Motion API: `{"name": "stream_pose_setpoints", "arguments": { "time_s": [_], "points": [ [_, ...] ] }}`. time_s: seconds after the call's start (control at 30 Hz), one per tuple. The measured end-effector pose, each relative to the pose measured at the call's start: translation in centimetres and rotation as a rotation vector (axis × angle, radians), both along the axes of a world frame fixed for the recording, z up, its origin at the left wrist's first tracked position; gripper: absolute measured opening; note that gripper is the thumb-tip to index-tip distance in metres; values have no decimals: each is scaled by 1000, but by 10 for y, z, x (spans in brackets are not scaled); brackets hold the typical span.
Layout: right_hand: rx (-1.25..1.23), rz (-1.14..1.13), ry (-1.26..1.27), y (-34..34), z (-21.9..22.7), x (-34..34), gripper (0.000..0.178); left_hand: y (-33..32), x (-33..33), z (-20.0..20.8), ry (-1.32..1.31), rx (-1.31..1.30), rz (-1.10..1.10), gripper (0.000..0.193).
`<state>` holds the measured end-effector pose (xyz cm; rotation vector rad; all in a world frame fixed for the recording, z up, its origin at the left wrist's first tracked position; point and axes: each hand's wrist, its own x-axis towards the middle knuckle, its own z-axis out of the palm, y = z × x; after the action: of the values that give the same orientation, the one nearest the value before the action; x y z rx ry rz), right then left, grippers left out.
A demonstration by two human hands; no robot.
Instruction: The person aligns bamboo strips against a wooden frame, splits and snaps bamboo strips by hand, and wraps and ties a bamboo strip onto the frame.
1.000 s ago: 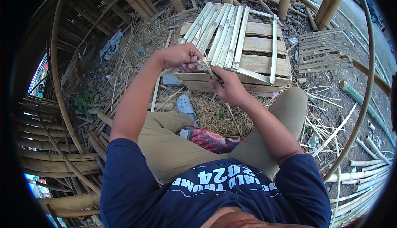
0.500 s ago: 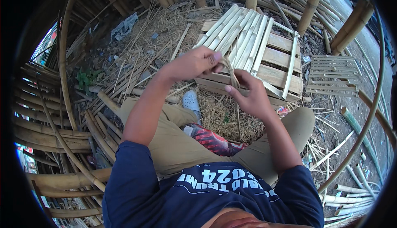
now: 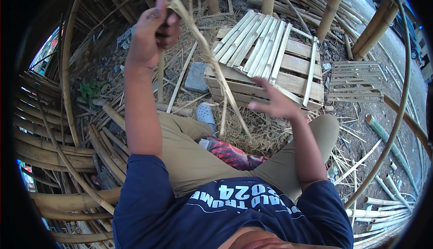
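Raised at the upper left, my left hand is closed around some tan fibre strips. They look dry and flat, and they hang down toward my right knee with their lower ends loose. My right hand has its fingers spread, with nothing in them, beside the near edge of a wooden crate. Pale split-bamboo slats lie side by side across the crate's top. Another slat lies apart from them on the crate's right side.
A grey block stands left of the crate. A small slatted bamboo panel lies at right. Upright bamboo poles rise behind, and a bamboo rail structure flanks my left. A red-patterned bag lies between my legs.
My left hand has swung up and left, pulling the fibre strips out long. My right hand has let go of them and opened. The grey block has come into sight.
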<state>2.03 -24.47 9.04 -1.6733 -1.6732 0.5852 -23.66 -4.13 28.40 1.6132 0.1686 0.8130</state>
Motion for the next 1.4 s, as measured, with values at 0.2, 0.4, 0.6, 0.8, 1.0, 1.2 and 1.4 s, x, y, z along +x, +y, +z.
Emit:
{"name": "stream_pose_setpoints", "arguments": {
  "time_s": [0.2, 0.4, 0.6, 0.8, 1.0, 1.2, 1.4],
  "points": [
    [-210, 321, 263, 20, -37, -24, 46, 5, -7, 14, -299, -191, 360, 43],
    [324, -119, 297, 16, -31, -12, 33, 42, -36, -6, -532, -220, 517, 38],
    [464, -282, -12, -9, 0, 1, 31, 29, -13, -31, -704, -317, 589, 42],
    [628, -385, -259, -20, 3, 10, 27, 13, 0, -33, -619, -237, 664, 54],
    [721, -572, -511, -41, 24, 47, 27, 34, 0, -17, -476, 979, 1209, 67],
    [728, -628, -725, -52, 29, 56, 30, -12, 21, 10, 421, 1792, 655, 47],
    [762, -566, -748, -54, 24, 58, 34, 16, 34, -6, 710, 1342, 270, 26]
  ]
}}
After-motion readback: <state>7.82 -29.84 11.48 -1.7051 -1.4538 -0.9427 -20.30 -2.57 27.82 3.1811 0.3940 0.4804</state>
